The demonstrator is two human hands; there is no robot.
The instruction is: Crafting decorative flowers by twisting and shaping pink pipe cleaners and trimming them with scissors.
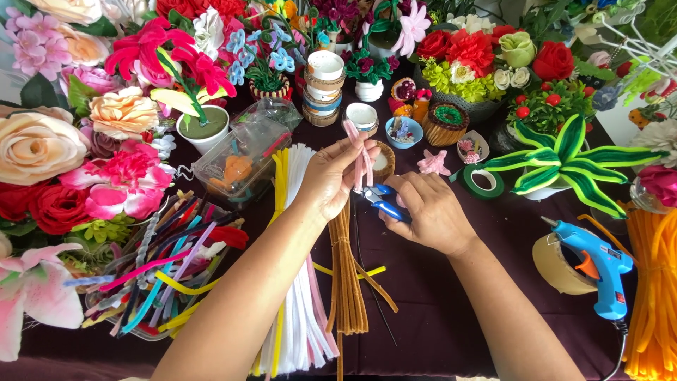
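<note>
The pink pipe cleaner [360,156] stood upright, folded into a narrow bundle, above the centre of the dark purple table [437,310]. The left hand [333,176] was closed around its lower part, thumb and fingers pinching it. The right hand [429,212] was wrapped around the blue-handled cutters [383,201], whose tip lay at the foot of the pink bundle; whether the blades touched it could not be determined.

Directly beneath the hands lay bundles of pipe cleaners side by side: brown ones [348,282], white ones [300,212] and yellow ones [280,176]. A small woven basket [384,161] sat just behind the left hand, partly hidden by it.

To the left stood a clear plastic box [243,159] and, nearer the table edge, a clear tray of mixed coloured pipe cleaners [159,271]. To the right were a roll of green floral tape [484,181], a small pink flower [433,164], a blue glue gun [596,264] resting against a roll of brown tape [553,264], and a bundle of orange pipe cleaners [652,289] at the edge.

Artificial flowers [84,141] crowded the left side and the rear (roses, lilies and others), and a striped green and yellow plant [564,162] stood at right. A stack of ribbon spools [324,88] stood at the rear centre.
</note>
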